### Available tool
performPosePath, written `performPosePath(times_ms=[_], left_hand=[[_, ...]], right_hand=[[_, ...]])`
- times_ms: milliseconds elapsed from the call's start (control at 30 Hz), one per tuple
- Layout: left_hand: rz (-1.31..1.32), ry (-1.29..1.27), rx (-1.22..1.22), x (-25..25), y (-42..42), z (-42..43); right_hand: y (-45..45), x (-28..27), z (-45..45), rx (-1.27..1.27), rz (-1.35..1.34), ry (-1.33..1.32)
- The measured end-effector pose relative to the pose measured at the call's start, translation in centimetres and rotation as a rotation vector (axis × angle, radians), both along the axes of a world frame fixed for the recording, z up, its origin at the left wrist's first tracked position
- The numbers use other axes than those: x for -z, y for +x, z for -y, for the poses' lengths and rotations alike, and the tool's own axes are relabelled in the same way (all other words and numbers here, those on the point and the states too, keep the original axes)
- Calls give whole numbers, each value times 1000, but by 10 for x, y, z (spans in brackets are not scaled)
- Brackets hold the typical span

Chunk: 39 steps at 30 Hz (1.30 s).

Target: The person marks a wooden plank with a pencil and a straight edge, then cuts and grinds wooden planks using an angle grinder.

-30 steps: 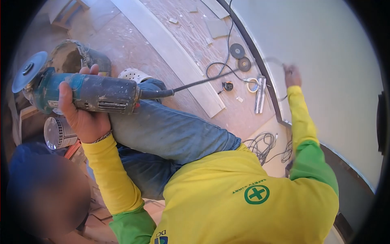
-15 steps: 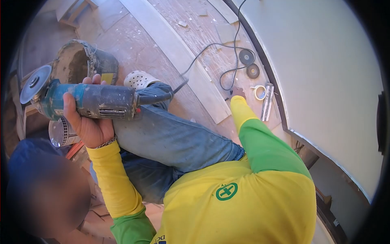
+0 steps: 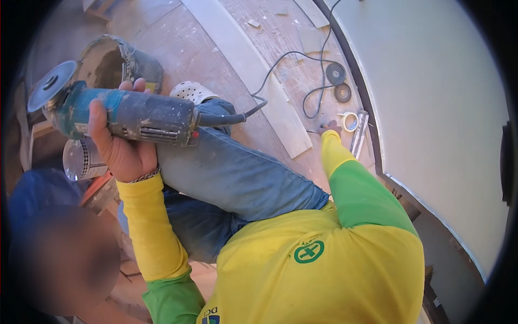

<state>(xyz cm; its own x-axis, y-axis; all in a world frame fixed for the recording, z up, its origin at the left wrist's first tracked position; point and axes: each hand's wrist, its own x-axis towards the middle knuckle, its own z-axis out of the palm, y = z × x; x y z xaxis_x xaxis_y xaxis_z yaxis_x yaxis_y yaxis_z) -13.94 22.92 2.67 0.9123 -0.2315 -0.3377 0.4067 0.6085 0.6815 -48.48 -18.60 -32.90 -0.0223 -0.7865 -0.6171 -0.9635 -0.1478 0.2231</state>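
Note:
My left hand (image 3: 127,156), palm up, is wrapped around the body of a teal and dark grey angle grinder (image 3: 135,112). Its pale disc (image 3: 53,86) faces the upper left, and its cord leaves the rear end. Low at the right, my right hand (image 3: 330,127) reaches to the floor with fingers curled; a small dark thing shows at them, too small to name. Right beside that hand lies a roll of tape (image 3: 349,121), with a shiny narrow bar (image 3: 359,135) next to it. Two dark round discs (image 3: 339,82) rest farther up.
A dirty bucket (image 3: 145,67) stands behind the grinder, and a white tub (image 3: 81,159) below it. Black cord (image 3: 288,53) loops over the dusty floor, across a long pale board (image 3: 245,59). A large pale panel (image 3: 431,108) borders the right. Another person (image 3: 65,259) is at lower left.
The view has shifted slightly, with floor things appearing farther right and up. The grinder's rear end has moved right. My right hand remains down by the tape roll.

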Motion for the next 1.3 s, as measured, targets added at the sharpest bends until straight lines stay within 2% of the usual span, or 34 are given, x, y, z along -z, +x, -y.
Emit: performPosePath(times_ms=[67,167,200,267,333,400,433,500,567,633,733,833,867,933,1000,1033,1067,1100,1200,1267,1300], left_hand=[[19,71,-47,-2,0,-4],[-31,-44,37,2,0,-7],[-24,-50,28,0,-1,-3],[-15,-43,13,0,-2,-4],[-4,70,-57,1,0,-5],[-2,-12,-1,1,5,-15],[-18,-99,63,6,4,-14],[-28,-104,60,2,1,-4],[-30,-80,49,0,-1,-4],[-47,-29,57,3,3,-2],[-21,31,-14,3,4,2],[-11,2,-13,-2,-2,3],[-7,2,-16,-2,-1,3],[5,-11,-9,-2,0,5],[2,-7,-7,0,0,5],[-7,-1,1,0,1,5],[0,2,0,0,0,5],[-19,-14,-1,0,0,5],[-28,-34,-32,-3,-2,7],[-18,-37,-63,-3,-3,8],[-16,-37,-52,-3,-4,7]], right_hand=[[-33,9,39,48,-9,-27],[-22,-43,33,219,-50,-325],[-28,-45,43,219,-58,-336],[-37,-37,61,206,-187,-527],[-102,-9,114,59,-324,-670],[-111,-96,111,389,-91,-602],[-119,-111,112,398,-98,-622],[-147,-116,125,237,-170,-338],[-167,-57,128,108,-187,-312],[-127,-66,90,-133,-80,-128],[-86,-50,72,-113,58,-120],[-53,-54,59,-60,125,-472],[-44,-50,53,-62,129,-472],[-23,-30,51,-160,149,-245],[19,12,20,-377,44,111],[44,9,-12,-541,116,290],[58,7,-41,-674,307,439],[90,3,-72,-800,280,510],[157,2,-110,-928,471,497],[207,9,-112,-888,451,95],[222,6,-110,-903,472,92]])
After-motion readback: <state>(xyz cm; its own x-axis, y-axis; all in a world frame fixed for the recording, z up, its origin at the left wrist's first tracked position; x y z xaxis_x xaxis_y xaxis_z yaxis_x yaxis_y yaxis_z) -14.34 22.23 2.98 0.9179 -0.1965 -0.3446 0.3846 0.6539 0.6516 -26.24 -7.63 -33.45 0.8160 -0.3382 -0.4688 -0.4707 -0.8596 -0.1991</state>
